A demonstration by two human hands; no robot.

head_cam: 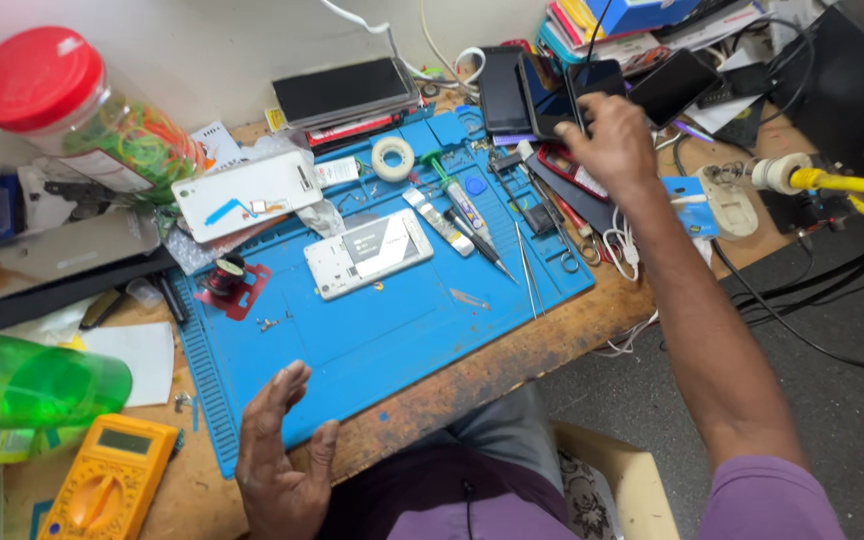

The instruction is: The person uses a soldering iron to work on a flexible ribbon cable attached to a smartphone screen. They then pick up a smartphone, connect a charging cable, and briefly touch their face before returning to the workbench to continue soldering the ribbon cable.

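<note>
My right hand (612, 142) reaches to the far right of the bench and grips a black phone (597, 82) that lies among other dark phones (512, 90). My left hand (277, 455) hovers open over the near edge of the blue repair mat (382, 340), fingers spread, holding nothing. In the middle of the mat lies an opened white phone (370, 252) with its inside facing up. Its white back cover (249, 192) rests at the mat's upper left.
Tweezers (524, 265), a glue tube (457, 200), a roll of tape (392, 157) and small screws lie on the mat. A jar with a red lid (72, 105), a green bottle (22, 380) and a yellow multimeter (112, 475) stand left. Cables and a yellow-handled tool (832, 182) are right.
</note>
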